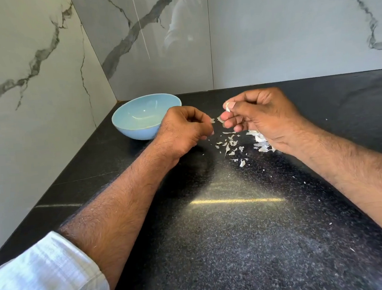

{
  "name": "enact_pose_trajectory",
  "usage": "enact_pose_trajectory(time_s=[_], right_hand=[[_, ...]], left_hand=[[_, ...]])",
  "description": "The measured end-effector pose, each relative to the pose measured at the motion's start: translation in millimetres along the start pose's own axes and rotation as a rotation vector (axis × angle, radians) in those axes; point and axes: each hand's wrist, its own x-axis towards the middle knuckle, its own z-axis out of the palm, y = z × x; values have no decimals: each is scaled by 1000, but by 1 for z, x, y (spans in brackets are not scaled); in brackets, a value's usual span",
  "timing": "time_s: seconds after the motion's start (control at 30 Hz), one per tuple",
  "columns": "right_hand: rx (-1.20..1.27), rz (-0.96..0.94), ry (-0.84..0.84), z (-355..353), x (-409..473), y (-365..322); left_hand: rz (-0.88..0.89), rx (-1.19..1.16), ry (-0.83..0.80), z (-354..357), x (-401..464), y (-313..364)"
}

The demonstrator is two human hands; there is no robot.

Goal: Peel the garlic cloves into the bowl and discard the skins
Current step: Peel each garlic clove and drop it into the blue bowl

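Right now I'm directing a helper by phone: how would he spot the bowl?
Find the black countertop and follow it to the back left corner, where the marble walls meet. The bowl sits there, just beyond the left hand, pale blue and the only dish.

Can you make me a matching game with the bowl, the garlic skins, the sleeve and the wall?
Things:
1. bowl
2. garlic skins
3. sleeve
4. wall

Descriptions:
A. marble look with dark veins
B. scattered on the black counter between the hands
C. light blue, in the corner
D. white, rolled up on the left arm

Pairs: 1-C, 2-B, 3-D, 4-A
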Motion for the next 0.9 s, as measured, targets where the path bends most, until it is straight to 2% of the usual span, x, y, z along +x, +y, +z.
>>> enact_pose_trajectory(time_s=[0.23,0.47,0.63,0.9], right_hand=[[80,93,-73,-3,1,4],[47,66,-81,-3,1,4],[-86,-1,-55,-1,0,5],[-366,-157,12,3,-3,5]], left_hand=[[119,71,37,-3,7,-7],[237,147,15,-1,6,-9],[324,118,23,-1,5,-8],[389,303,88,-1,7,-8]])
